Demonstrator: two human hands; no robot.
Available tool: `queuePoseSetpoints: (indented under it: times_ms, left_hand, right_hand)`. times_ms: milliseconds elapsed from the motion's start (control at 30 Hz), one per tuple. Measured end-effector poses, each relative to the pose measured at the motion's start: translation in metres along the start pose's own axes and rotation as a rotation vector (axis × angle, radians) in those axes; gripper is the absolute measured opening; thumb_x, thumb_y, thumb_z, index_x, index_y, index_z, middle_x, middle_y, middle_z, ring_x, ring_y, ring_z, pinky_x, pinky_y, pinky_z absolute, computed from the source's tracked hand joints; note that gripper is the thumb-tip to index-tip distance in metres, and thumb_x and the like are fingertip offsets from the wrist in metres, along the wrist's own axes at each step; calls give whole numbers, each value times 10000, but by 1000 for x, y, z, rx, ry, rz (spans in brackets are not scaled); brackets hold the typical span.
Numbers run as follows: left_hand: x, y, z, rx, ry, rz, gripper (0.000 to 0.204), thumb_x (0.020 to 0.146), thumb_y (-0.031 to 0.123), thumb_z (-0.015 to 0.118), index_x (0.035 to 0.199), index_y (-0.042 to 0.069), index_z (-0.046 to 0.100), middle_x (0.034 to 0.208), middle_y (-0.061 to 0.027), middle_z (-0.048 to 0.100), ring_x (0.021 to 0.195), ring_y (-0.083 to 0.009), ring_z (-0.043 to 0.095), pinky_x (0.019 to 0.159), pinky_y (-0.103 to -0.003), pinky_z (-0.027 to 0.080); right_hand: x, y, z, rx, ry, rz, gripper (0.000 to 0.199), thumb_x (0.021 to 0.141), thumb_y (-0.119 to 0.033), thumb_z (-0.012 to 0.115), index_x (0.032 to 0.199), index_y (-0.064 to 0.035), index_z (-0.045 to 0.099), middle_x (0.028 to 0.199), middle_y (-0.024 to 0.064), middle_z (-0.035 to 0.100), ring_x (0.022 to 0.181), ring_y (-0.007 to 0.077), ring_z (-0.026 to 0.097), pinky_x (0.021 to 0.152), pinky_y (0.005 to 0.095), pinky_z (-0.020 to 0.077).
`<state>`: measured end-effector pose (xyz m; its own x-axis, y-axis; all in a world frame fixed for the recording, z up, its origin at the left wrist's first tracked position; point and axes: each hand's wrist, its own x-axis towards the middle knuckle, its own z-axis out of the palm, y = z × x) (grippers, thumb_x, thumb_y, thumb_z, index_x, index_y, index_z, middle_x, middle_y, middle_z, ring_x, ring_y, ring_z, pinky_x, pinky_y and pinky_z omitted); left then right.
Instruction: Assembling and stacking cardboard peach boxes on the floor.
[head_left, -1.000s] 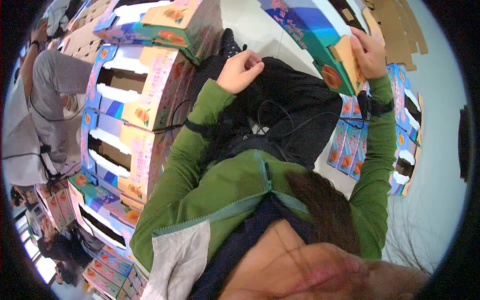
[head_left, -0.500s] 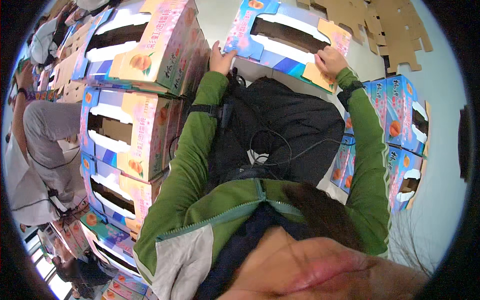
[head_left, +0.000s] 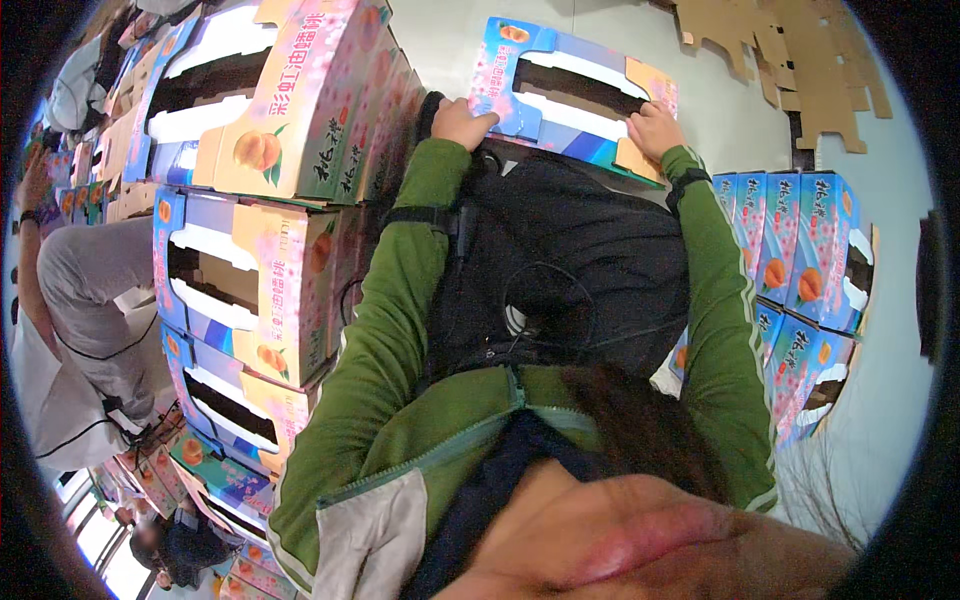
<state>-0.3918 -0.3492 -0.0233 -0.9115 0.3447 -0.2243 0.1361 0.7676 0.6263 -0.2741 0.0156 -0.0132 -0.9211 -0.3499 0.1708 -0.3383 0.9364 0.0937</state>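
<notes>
In front of my knees is a printed cardboard fruit box [head_left: 590, 138], blue at the left and orange at the right, with a long opening in its top. My left hand [head_left: 463, 123] is closed at its near left corner, the thumb lying along the edge. At the near right corner, my right hand [head_left: 655, 128] has its fingers curled over the orange panel. The box's underside is hidden, so I cannot tell whether it rests on the floor.
A tall stack of similar boxes [head_left: 285, 290] stands close on my left. More boxes [head_left: 790, 240] are stacked at my right. Flat cardboard pieces [head_left: 770, 50] lie at the far right. A person in grey trousers [head_left: 95, 260] is beyond the left stack.
The box looks smaller and more level, lower down from me. My left hand has gone from spread fingers to closed at its corner. The right hand stays on its corner.
</notes>
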Motion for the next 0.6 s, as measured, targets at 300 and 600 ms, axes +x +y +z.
queuePoseSetpoints:
  times_ms: [300, 600]
  left_hand:
    - [-15, 5, -1, 205, 71, 80, 789, 676, 614, 724, 1088, -49, 610, 994, -241, 606, 995, -391, 590, 879, -438, 480]
    - [-12, 0, 13, 289, 196, 381, 801, 777, 404, 727, 1369, -22, 394, 1385, -226, 434, 1273, -378, 425, 1047, -412, 378]
  right_hand:
    - [-1, -23, -5, -125, -58, 118, 224, 905, -266, 531, 921, -52, 593, 1026, 108, 584, 1065, 266, 512, 975, 421, 376]
    - [-9, -32, 9, 29, -308, 928, 872, 916, -633, 343, 1510, -48, 86, 1523, 297, 131, 1403, 470, 153, 1143, 506, 148]
